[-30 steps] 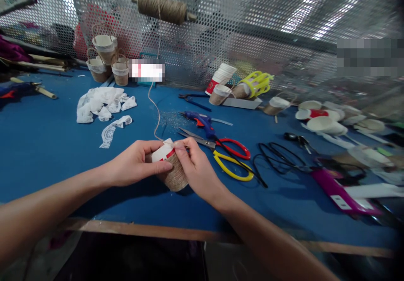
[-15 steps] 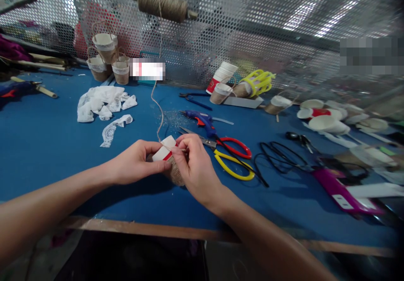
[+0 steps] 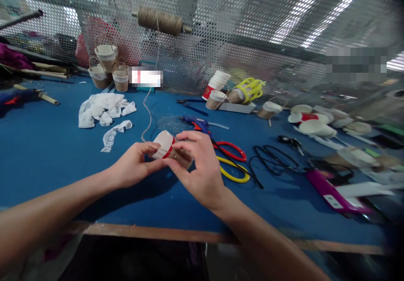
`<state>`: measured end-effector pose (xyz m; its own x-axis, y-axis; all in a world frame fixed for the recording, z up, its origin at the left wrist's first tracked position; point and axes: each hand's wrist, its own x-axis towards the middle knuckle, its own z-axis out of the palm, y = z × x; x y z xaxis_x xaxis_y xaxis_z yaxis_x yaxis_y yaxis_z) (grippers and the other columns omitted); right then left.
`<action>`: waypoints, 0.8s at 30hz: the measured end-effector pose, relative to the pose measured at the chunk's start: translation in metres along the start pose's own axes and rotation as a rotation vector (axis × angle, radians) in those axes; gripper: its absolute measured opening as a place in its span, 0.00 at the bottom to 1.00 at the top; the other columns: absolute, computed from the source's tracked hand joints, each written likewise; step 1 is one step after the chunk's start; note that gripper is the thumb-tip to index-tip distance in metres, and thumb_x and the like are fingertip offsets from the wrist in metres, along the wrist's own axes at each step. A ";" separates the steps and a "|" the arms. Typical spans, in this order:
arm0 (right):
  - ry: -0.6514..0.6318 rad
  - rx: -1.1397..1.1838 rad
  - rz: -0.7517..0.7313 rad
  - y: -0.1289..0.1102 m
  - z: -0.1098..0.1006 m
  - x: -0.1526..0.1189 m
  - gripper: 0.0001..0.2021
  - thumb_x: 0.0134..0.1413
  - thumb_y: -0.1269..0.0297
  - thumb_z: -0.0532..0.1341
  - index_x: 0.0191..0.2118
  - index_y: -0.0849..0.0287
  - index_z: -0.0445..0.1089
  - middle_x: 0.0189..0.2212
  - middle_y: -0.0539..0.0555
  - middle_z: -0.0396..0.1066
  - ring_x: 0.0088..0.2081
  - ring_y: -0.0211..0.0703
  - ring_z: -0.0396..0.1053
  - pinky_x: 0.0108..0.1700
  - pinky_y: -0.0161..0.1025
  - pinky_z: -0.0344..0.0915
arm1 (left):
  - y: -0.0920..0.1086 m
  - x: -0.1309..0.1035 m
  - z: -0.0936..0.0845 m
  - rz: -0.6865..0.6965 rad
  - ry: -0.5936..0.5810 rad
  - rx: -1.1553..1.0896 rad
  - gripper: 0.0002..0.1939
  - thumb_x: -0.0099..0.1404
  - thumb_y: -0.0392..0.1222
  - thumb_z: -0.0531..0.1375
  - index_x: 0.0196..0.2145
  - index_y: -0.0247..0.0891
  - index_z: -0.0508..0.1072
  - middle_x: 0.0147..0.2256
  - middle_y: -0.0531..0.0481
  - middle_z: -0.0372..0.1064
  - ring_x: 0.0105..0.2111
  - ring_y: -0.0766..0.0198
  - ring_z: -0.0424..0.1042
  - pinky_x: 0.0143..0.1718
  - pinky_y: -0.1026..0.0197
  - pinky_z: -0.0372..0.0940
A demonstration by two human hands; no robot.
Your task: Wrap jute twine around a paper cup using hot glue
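Observation:
Between my two hands is a small paper cup point(image 3: 163, 139), tilted on its side, with a white upper part and a red band. Twine is wound around its lower part. My left hand point(image 3: 135, 163) pinches the cup's white end between thumb and fingers. On the wound part, the thumb and fingers of my right hand point(image 3: 200, 163) grip from the other side. A loose strand of twine point(image 3: 146, 115) runs from the cup up to a twine spool point(image 3: 160, 21) on a rod at the mesh wall. Fingers hide part of the cup.
Beyond my right hand lie a blue glue gun point(image 3: 196, 123), scissors point(image 3: 235, 169) with red and yellow handles, and pliers point(image 3: 192, 106). White lace point(image 3: 99, 106) is heaped at left, near finished little baskets point(image 3: 105, 56). Cups, black cable point(image 3: 274, 159) and a purple object point(image 3: 334, 192) occupy the right.
The cup has turned, showing more of its white end and red band. My right fingers have opened out somewhat along it. The whole view has shifted slightly.

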<state>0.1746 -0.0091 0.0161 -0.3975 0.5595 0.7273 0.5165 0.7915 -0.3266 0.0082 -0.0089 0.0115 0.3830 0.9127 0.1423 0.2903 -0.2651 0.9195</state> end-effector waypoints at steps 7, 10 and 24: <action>-0.036 0.033 -0.211 0.000 -0.016 0.012 0.06 0.53 0.64 0.57 0.38 0.55 0.68 0.43 0.57 0.68 0.47 0.46 0.64 0.47 0.48 0.62 | -0.005 0.001 -0.002 0.006 -0.005 -0.018 0.10 0.60 0.41 0.56 0.31 0.30 0.71 0.31 0.47 0.70 0.33 0.62 0.67 0.38 0.61 0.60; 0.016 -0.141 0.213 0.036 -0.028 0.031 0.09 0.56 0.63 0.53 0.40 0.59 0.66 0.38 0.58 0.70 0.41 0.45 0.68 0.44 0.46 0.64 | -0.004 0.002 -0.003 0.013 0.002 0.033 0.11 0.60 0.41 0.55 0.32 0.29 0.72 0.31 0.45 0.70 0.32 0.62 0.67 0.37 0.61 0.60; -0.487 -0.298 0.974 0.134 -0.005 0.054 0.15 0.56 0.60 0.55 0.48 0.61 0.63 0.46 0.56 0.64 0.42 0.44 0.66 0.42 0.46 0.65 | -0.013 0.008 -0.006 0.030 -0.116 0.089 0.10 0.57 0.41 0.56 0.29 0.30 0.72 0.30 0.47 0.72 0.32 0.60 0.69 0.36 0.62 0.62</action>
<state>0.2261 0.1259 0.0145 0.0538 0.9943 -0.0924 0.9024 -0.0880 -0.4217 0.0018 0.0038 0.0025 0.4903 0.8631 0.1213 0.3519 -0.3234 0.8784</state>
